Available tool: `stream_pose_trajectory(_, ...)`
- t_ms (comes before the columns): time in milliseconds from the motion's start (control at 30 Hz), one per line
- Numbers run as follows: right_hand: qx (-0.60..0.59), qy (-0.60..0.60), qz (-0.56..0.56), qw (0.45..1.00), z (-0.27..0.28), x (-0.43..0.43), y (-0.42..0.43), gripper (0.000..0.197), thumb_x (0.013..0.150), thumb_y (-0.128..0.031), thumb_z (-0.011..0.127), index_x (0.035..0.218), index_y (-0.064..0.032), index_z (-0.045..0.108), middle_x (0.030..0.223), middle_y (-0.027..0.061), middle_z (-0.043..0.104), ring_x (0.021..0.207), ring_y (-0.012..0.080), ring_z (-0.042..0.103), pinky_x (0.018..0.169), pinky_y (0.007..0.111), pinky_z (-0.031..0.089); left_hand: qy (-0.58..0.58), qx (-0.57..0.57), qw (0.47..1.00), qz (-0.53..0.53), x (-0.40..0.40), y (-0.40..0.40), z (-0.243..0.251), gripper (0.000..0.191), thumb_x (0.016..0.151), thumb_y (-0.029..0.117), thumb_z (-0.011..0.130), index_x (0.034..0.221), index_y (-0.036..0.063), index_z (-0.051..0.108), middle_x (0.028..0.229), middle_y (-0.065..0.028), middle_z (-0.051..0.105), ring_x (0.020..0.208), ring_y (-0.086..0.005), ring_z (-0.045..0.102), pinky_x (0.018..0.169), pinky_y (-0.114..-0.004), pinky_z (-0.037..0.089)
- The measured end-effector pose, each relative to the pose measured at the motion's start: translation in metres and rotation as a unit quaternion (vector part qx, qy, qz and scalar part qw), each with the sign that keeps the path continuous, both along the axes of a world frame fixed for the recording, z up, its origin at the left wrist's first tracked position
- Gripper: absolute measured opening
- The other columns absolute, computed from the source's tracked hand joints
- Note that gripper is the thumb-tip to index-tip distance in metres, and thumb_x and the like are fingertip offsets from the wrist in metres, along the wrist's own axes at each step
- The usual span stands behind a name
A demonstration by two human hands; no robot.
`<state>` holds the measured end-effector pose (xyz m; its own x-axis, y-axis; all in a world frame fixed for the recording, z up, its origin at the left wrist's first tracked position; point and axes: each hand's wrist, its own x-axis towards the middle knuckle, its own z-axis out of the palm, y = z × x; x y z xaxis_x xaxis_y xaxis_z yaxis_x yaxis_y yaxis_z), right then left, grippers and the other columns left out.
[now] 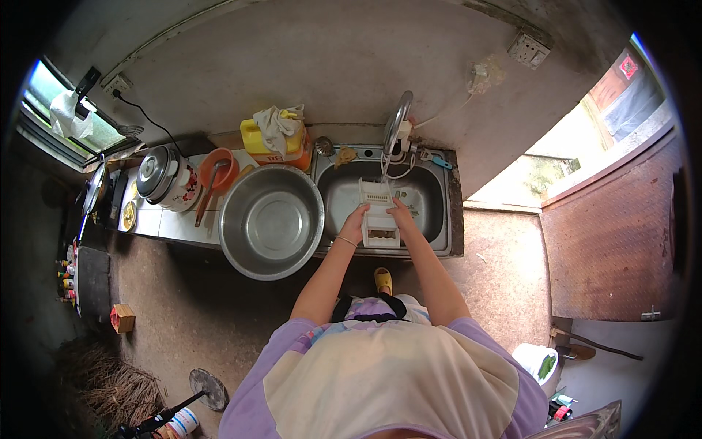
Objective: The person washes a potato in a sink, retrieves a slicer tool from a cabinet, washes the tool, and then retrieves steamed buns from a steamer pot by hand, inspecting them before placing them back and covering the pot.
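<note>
A white plastic grater (378,214) is held over a stainless steel sink (340,181), beneath the curved metal faucet (397,123). Water appears to run onto its far end. My left hand (356,222) grips the grater's left edge, and my right hand (401,213) grips the right edge. Small green scraps (412,207) lie in the sink basin to the right of the grater. A large metal basin (274,219) stands left of the sink, overhanging the counter's front edge.
Left of the basin are an orange bowl with a ladle (226,174), a flowered rice cooker (181,186) and a yellow jug (258,140) under a cloth. A blue-handled tool (440,162) lies on the sink's back right rim. Firewood (115,384) is heaped on the floor.
</note>
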<state>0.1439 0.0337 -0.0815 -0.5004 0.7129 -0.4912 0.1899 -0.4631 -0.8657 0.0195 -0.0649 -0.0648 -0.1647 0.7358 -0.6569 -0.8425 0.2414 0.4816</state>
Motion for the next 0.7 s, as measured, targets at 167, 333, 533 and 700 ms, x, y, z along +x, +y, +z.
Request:
stream_pose_trajectory(167, 0.008, 0.007, -0.002, 1.000, 0.000, 0.002, -0.002, 0.065, 0.079, -0.004, 0.054, 0.140, -0.0005, 0.031, 0.120, 0.0172, 0.054, 0.106, 0.0242, 0.055, 0.088, 0.031, 0.042, -0.023, 0.012, 1.000, 0.006, 0.001, 0.002, -0.015, 0.033, 0.091, 0.025, 0.049, 0.117, 0.0046, 0.052, 0.107, -0.0111, 0.061, 0.095, -0.0267, 0.060, 0.081, -0.042, 0.050)
stream_pose_trajectory(333, 0.000, -0.011, 0.004, 1.000, 0.004, -0.001, 0.000, 0.064, 0.079, -0.003, 0.053, 0.140, -0.0002, 0.031, 0.128, 0.0176, 0.049, 0.112, 0.0250, 0.051, 0.091, 0.031, 0.041, -0.051, 0.054, 0.997, 0.000, -0.005, 0.005, -0.034, 0.032, 0.091, 0.025, 0.050, 0.115, 0.0055, 0.053, 0.105, -0.0103, 0.061, 0.094, -0.0257, 0.060, 0.081, -0.041, 0.051)
stream_pose_trajectory(533, 0.006, -0.001, -0.004, 1.000, 0.006, 0.002, -0.001, 0.064, 0.079, -0.003, 0.054, 0.139, 0.0002, 0.032, 0.134, 0.0186, 0.044, 0.115, 0.0259, 0.049, 0.094, 0.031, 0.039, -0.010, 0.006, 1.000, -0.003, -0.001, 0.005, -0.020, 0.030, 0.090, 0.025, 0.050, 0.115, 0.0070, 0.053, 0.104, -0.0098, 0.061, 0.094, -0.0254, 0.060, 0.081, -0.041, 0.050)
stream_pose_trajectory(700, 0.016, 0.015, 0.001, 1.000, 0.000, 0.004, 0.002, 0.062, 0.080, -0.003, 0.053, 0.139, 0.0004, 0.033, 0.133, 0.0179, 0.044, 0.117, 0.0259, 0.048, 0.094, 0.031, 0.038, -0.003, -0.011, 1.000, 0.000, 0.003, 0.005, -0.003, 0.033, 0.090, 0.024, 0.051, 0.117, 0.0051, 0.052, 0.107, -0.0101, 0.061, 0.096, -0.0255, 0.060, 0.082, -0.040, 0.050)
